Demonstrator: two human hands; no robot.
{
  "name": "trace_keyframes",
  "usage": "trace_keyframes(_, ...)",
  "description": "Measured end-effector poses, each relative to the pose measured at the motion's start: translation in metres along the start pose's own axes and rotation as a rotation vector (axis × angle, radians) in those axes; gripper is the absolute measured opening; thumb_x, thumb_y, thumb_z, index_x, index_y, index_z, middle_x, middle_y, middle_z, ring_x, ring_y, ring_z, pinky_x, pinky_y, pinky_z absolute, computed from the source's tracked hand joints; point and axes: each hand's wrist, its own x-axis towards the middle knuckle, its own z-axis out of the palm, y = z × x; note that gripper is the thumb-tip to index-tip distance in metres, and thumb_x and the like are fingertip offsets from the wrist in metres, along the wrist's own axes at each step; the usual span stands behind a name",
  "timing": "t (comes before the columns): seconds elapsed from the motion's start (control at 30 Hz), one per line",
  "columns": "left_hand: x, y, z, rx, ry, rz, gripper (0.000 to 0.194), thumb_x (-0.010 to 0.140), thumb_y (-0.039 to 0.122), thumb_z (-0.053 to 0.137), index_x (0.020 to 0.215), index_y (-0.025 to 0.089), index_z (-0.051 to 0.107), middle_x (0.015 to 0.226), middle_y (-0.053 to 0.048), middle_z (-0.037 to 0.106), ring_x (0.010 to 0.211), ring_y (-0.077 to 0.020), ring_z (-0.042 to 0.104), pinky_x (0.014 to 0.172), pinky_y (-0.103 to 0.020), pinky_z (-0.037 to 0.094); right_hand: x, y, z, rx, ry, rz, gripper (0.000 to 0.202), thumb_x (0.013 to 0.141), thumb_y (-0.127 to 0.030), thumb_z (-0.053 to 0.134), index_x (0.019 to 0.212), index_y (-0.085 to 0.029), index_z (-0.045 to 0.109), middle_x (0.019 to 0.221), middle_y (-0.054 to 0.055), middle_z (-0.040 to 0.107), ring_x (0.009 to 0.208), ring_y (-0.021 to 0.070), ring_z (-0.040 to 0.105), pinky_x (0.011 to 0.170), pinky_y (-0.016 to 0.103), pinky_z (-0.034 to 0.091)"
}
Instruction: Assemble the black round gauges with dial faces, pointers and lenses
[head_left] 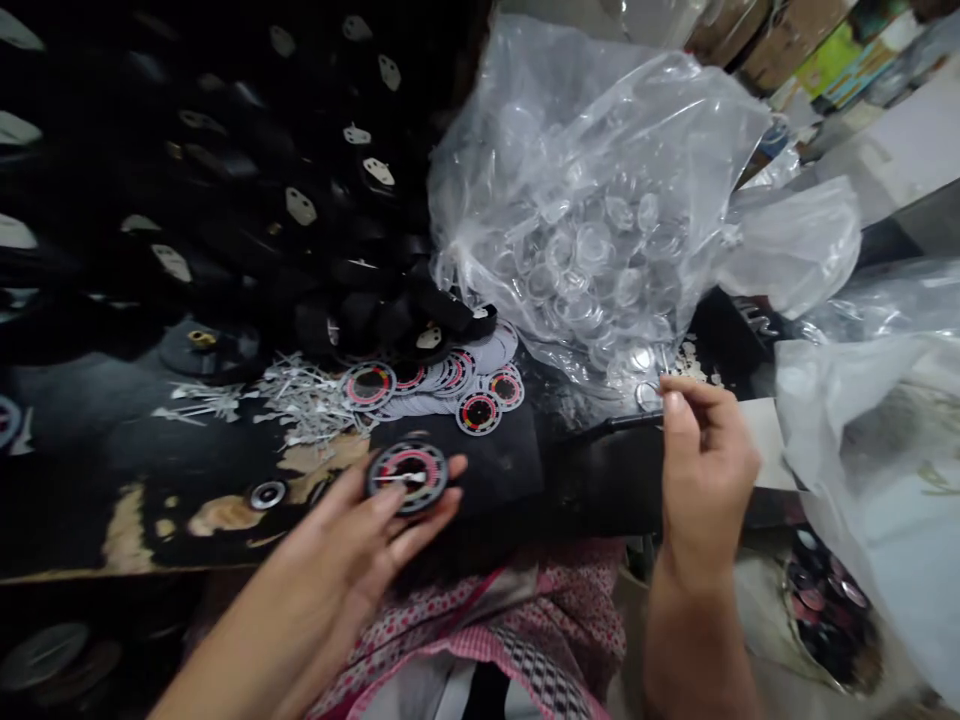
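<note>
My left hand (382, 520) holds a round black gauge (409, 475) with a red and black dial and a white pointer, its face turned up. My right hand (705, 450) is closed at the mouth of a clear plastic bag (585, 130), thumb and forefinger pinched; what they hold is too small to make out. Inside the bag lie several clear round covers (592, 245). Printed dial discs (478, 411) are spread beyond my left hand, beside a pile of white pointers (300, 400).
Many black housings (300, 205) are heaped at the back left. A small ring-shaped part (268, 494) lies near the edge of the worn black table (60, 510). White plastic bags (885, 430) stand at the right, above a container of dark parts (832, 610).
</note>
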Motion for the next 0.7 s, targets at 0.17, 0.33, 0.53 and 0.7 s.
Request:
trace_keyframes(0.17,0.001,-0.017,0.021,-0.155,-0.126,-0.262,0.025,0.098,0.034,0.058,0.103,0.015,0.074,0.107,-0.014,0.079,0.106,-0.0261,0.073,0.098,-0.039,0.057,0.005,0.046,0.015,0.398,-0.101,0.298,0.013,0.089,-0.024,0.057,0.094,-0.020,0.067,0.079,0.000,0.065,0.074,0.0154,0.062,0.078,0.034,0.050)
trace_keyframes(0.33,0.008,-0.025,0.025,-0.173,-0.119,-0.259,0.017,0.096,0.029,0.062,0.101,0.018,0.075,0.107,-0.010,0.079,0.101,-0.0236,0.075,0.096,-0.037,0.058,-0.015,-0.009,0.033,0.761,-0.286,0.253,0.012,0.085,-0.020,0.048,0.082,-0.024,0.059,0.057,-0.006,0.042,0.050,0.0119,0.042,0.055,0.030,0.044)
trace_keyframes(0.53,0.004,-0.022,0.028,-0.180,-0.167,-0.265,0.017,0.096,0.027,0.062,0.104,0.021,0.076,0.109,-0.007,0.079,0.101,-0.0191,0.074,0.093,-0.031,0.058,-0.033,-0.052,0.043,0.845,-0.664,0.071,0.022,0.090,-0.014,0.041,0.077,-0.023,0.056,0.067,-0.002,0.050,0.061,0.0132,0.051,0.061,0.031,0.047)
trace_keyframes(0.7,0.001,-0.021,0.030,-0.149,-0.120,-0.253,0.019,0.092,0.033,0.067,0.103,0.021,0.076,0.106,-0.008,0.079,0.099,-0.0221,0.074,0.082,-0.029,0.059,-0.030,-0.056,0.050,0.725,-0.711,-0.139,0.021,0.090,-0.013,0.042,0.076,-0.023,0.054,0.071,-0.002,0.054,0.068,0.0127,0.055,0.064,0.028,0.049)
